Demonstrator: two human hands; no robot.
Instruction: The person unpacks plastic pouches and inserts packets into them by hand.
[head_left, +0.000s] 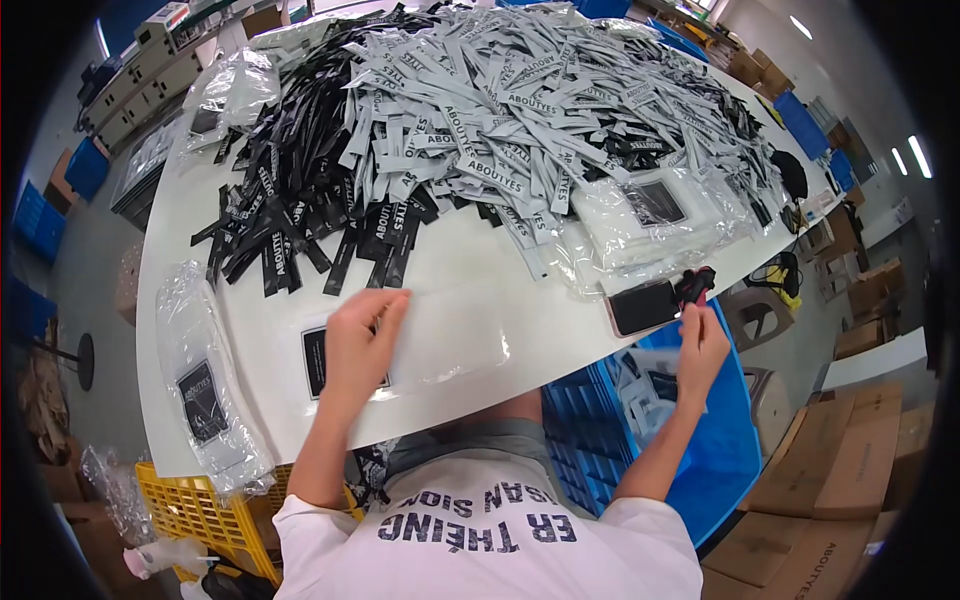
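Note:
My left hand [364, 335] is over a flat clear plastic bag [455, 335] with a black label, its thumb and fingers pressed together; what they hold, if anything, is too small to make out. On the right, my right hand [703, 343] is closed in a pinch near the table edge, just below a small black and red object [695, 286] and beside a dark phone [643, 307]. Whether its fingertips touch the object is unclear. Beyond both hands lies a big heap of grey packets [490, 110] and black packets [290, 190].
Stacks of clear bags lie on the white table [170, 400] at left [208, 385] and right [650, 215]. A blue bin [715, 440] with packets stands below the right edge, a yellow crate [200, 515] below the left. Cardboard boxes [830, 450] are at right.

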